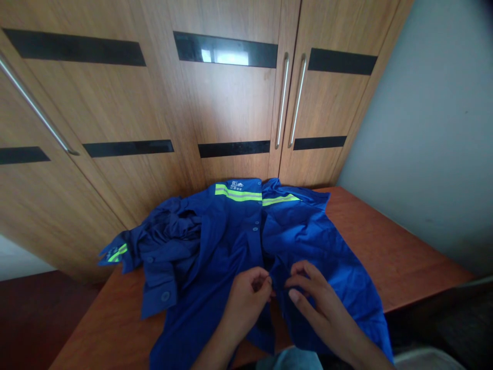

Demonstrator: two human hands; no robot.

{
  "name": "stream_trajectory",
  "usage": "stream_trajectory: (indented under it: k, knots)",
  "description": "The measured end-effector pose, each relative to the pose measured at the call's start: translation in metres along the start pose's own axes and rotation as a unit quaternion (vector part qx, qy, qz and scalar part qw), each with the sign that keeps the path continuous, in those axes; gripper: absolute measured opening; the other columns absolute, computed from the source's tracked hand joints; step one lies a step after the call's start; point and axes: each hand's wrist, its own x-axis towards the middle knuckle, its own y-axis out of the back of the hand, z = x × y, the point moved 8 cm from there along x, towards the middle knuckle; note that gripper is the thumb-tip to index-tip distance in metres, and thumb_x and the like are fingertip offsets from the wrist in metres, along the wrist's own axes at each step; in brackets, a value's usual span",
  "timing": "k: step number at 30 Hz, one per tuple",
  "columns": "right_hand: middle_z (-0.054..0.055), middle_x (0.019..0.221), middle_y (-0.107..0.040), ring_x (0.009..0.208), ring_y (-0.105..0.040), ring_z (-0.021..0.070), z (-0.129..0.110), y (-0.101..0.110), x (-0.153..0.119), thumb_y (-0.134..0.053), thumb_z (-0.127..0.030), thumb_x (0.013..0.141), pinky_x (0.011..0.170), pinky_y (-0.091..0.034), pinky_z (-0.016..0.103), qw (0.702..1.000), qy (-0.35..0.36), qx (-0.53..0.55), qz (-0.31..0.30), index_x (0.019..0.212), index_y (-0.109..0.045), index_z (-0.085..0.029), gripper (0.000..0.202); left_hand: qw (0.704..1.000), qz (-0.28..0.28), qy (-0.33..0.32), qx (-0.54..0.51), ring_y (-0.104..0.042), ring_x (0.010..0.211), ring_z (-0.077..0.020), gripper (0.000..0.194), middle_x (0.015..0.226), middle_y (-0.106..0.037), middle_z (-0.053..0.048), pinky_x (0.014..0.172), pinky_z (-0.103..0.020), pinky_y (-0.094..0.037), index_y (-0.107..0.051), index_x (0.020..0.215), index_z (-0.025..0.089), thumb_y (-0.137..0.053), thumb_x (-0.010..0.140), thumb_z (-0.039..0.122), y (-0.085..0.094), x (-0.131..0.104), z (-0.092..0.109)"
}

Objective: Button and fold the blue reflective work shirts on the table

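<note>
The wardrobe stands behind the surface. The blue jacket lies spread on the surface, beneath both hands. Left hand: fingertips pinched at the front edge. Right hand: fingers curled, slightly parted, at the opposite edge.

Both the left hand and the right hand are bare, with slim fingers. The right thumb shows a short, rounded nail. The forearms are uncovered as far as the view shows, narrow at the wrists and smooth in outline. Low in the view, a patch of pale blue clothing shows, soft and plain, its cut too little visible to tell
</note>
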Motion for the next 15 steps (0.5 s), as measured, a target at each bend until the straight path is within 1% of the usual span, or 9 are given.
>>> stream_trajectory:
  k: [2,4,6,7,8,9,12,14,15]
  knots:
    - [0.008,0.125,-0.054,0.115,-0.053,0.0236,-0.002,-0.005,-0.007,-0.052,-0.041,0.091,0.094,-0.045,0.033,0.999,-0.016,-0.002,-0.042,0.111,-0.064,-0.025,0.028,1.000,0.005,-0.007,0.010,-0.061,0.059,-0.0149,0.019,0.062,-0.064,-0.002,0.058,-0.024,-0.046,-0.062,0.071,0.015,-0.052,0.081,0.027,0.000,0.000,0.002]
    - [0.011,0.135,-0.048,0.120,-0.051,0.0277,0.000,-0.013,-0.014,-0.062,-0.049,0.083,0.094,-0.047,0.036,0.996,-0.045,-0.019,-0.074,0.123,-0.057,-0.025,0.047,1.000,0.015,-0.014,0.018,-0.060,0.058,-0.0145,0.019,0.062,-0.064,-0.001,0.057,-0.024,-0.045,-0.062,0.071,0.015,-0.052,0.081,0.027,0.000,0.000,0.004]
    - [0.013,0.140,-0.045,0.125,-0.048,0.0325,0.003,-0.020,-0.019,-0.073,-0.050,0.071,0.097,-0.045,0.041,0.993,-0.073,-0.049,-0.077,0.130,-0.052,-0.024,0.068,0.999,0.022,-0.017,0.021,-0.061,0.058,-0.0147,0.018,0.063,-0.064,-0.001,0.057,-0.023,-0.045,-0.062,0.072,0.015,-0.052,0.081,0.026,-0.001,0.000,0.006]
    - [0.014,0.140,-0.046,0.125,-0.047,0.0335,0.004,-0.021,-0.019,-0.076,-0.047,0.068,0.098,-0.044,0.043,0.993,-0.082,-0.061,-0.067,0.131,-0.051,-0.023,0.072,0.999,0.025,-0.018,0.023,-0.061,0.059,-0.0149,0.017,0.064,-0.065,-0.002,0.057,-0.023,-0.045,-0.063,0.072,0.015,-0.052,0.081,0.026,-0.002,0.001,0.007]
    - [0.013,0.137,-0.048,0.124,-0.048,0.0327,0.004,-0.021,-0.019,-0.076,-0.042,0.067,0.099,-0.043,0.043,0.993,-0.086,-0.064,-0.051,0.130,-0.051,-0.022,0.071,0.999,0.027,-0.019,0.025,-0.062,0.060,-0.0153,0.017,0.065,-0.065,-0.002,0.057,-0.023,-0.046,-0.063,0.073,0.015,-0.052,0.081,0.026,-0.002,0.001,0.008]
    - [0.012,0.132,-0.052,0.120,-0.051,0.0305,0.004,-0.021,-0.018,-0.074,-0.036,0.070,0.098,-0.044,0.041,0.994,-0.085,-0.058,-0.033,0.128,-0.052,-0.022,0.064,0.999,0.028,-0.019,0.029,-0.062,0.061,-0.0155,0.018,0.064,-0.066,-0.002,0.057,-0.023,-0.046,-0.063,0.073,0.015,-0.052,0.081,0.026,-0.002,0.001,0.009]
    - [0.008,0.110,-0.063,0.098,-0.061,0.0210,0.004,-0.017,-0.012,-0.057,-0.023,0.081,0.084,-0.050,0.031,0.998,-0.060,0.006,0.008,0.113,-0.059,-0.023,0.032,0.998,0.037,-0.033,0.044,-0.063,0.063,-0.0160,0.018,0.067,-0.067,-0.002,0.059,-0.023,-0.046,-0.065,0.078,0.015,-0.052,0.083,0.026,0.003,-0.003,0.014]
    - [0.005,0.095,-0.065,0.086,-0.062,0.0183,0.009,-0.015,-0.008,-0.049,-0.022,0.087,0.075,-0.050,0.027,0.998,-0.047,0.050,0.014,0.099,-0.064,-0.022,0.020,0.995,0.066,-0.057,0.056,-0.064,0.071,-0.0167,0.017,0.076,-0.069,-0.003,0.064,-0.024,-0.048,-0.066,0.086,0.016,-0.052,0.083,0.025,0.012,-0.016,0.020]
    - [0.004,0.090,-0.065,0.083,-0.062,0.0179,0.013,-0.015,-0.007,-0.047,-0.024,0.088,0.073,-0.049,0.026,0.996,-0.047,0.068,0.016,0.093,-0.066,-0.022,0.019,0.991,0.090,-0.072,0.062,-0.064,0.075,-0.0170,0.017,0.080,-0.069,-0.004,0.068,-0.024,-0.048,-0.067,0.089,0.018,-0.053,0.083,0.026,0.017,-0.026,0.023]
